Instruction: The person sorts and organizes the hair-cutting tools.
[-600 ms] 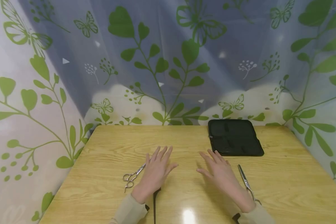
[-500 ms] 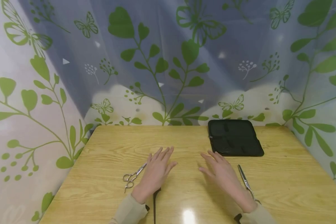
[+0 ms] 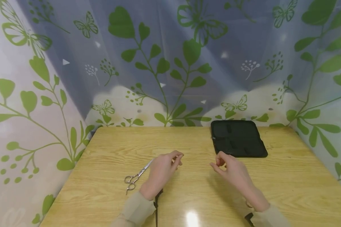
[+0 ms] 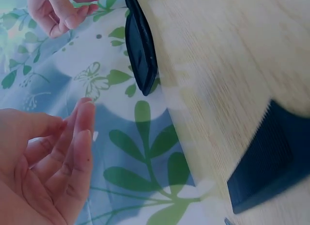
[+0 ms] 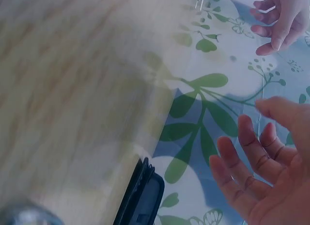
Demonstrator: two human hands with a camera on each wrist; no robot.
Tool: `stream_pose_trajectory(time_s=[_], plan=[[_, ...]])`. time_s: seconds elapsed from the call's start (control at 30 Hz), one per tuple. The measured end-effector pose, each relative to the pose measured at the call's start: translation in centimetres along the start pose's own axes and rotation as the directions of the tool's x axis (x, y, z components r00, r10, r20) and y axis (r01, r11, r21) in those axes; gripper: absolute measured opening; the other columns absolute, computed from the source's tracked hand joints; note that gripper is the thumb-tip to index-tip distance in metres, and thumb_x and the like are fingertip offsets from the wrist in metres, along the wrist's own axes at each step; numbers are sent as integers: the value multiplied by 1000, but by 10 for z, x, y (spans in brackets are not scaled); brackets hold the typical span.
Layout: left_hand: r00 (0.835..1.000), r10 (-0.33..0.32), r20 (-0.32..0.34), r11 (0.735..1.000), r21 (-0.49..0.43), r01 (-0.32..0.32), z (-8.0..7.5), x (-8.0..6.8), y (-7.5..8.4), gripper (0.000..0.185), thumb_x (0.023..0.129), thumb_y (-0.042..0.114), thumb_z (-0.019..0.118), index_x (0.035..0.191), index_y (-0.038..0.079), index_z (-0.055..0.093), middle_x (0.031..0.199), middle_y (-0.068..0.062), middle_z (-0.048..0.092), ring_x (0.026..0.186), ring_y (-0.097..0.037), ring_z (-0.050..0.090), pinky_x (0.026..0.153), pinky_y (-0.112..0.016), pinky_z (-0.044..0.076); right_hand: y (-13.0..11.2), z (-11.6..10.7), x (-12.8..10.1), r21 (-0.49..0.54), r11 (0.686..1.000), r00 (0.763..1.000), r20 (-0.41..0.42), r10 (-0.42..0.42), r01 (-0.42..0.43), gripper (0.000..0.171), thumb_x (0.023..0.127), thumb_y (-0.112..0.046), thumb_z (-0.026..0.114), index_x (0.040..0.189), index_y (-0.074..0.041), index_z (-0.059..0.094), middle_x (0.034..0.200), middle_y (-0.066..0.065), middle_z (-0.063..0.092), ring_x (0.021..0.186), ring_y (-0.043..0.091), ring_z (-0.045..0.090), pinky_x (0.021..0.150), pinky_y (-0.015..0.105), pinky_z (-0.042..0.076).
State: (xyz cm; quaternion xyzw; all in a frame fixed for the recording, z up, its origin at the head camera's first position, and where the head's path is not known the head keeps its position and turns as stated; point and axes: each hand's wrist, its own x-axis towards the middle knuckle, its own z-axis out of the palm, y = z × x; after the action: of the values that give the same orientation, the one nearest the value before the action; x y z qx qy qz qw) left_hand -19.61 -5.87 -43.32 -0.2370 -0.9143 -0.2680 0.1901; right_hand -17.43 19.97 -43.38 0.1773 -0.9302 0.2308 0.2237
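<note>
My left hand (image 3: 161, 170) hovers over the table's middle left, holding nothing, its fingers loosely bent. Beside it lie silver scissors (image 3: 137, 176), the blade tips partly behind the hand. A black comb (image 4: 271, 162) rests on the wood below the left wrist; the head view shows just its thin handle (image 3: 156, 211). My right hand (image 3: 236, 170) is also without an object, fingers loosely curled, in front of an open black zip case (image 3: 238, 138). A second pair of scissors is mostly hidden by the right forearm, with a finger ring (image 3: 248, 204) peeking out.
The light wooden table (image 3: 295, 176) ends at a curtain (image 3: 170, 63) printed with leaves and butterflies, which also hangs at both sides. The case lies near the back edge, right of centre.
Both hands have gone from spread, straight fingers to loosely bent ones. The right hand and forearm shifted right, covering most of the right-hand scissors. The case and left-hand scissors stayed put.
</note>
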Motion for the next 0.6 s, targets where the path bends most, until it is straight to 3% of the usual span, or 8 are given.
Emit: stream_pose_trajectory(time_s=[0.2,0.4,0.6], plan=[[1000,-16,11,1000,-15,16,9,9,10,18,102,22,63,106,11,76,78,5,75,51,-1,60,39,-12,31,12,-5,-1,11,1000,1000,1,22,-22,30,87,-8,78,79,-19,51,69,-7,60,55,2,49,50,21,41],[1000,7,3,1000,12,-7,21,17,15,15,100,21,67,103,12,77,79,4,76,41,3,42,37,-11,22,22,-10,0,16,999,999,1,47,-47,27,87,-7,78,82,-16,52,70,-6,63,61,8,60,51,23,44],[999,-6,50,1000,-16,6,29,26,22,15,100,21,66,104,11,77,82,2,76,49,0,54,42,-12,32,39,-16,1,18,998,998,-1,56,-56,20,88,-4,75,89,-13,57,75,-3,66,65,14,65,54,25,50]])
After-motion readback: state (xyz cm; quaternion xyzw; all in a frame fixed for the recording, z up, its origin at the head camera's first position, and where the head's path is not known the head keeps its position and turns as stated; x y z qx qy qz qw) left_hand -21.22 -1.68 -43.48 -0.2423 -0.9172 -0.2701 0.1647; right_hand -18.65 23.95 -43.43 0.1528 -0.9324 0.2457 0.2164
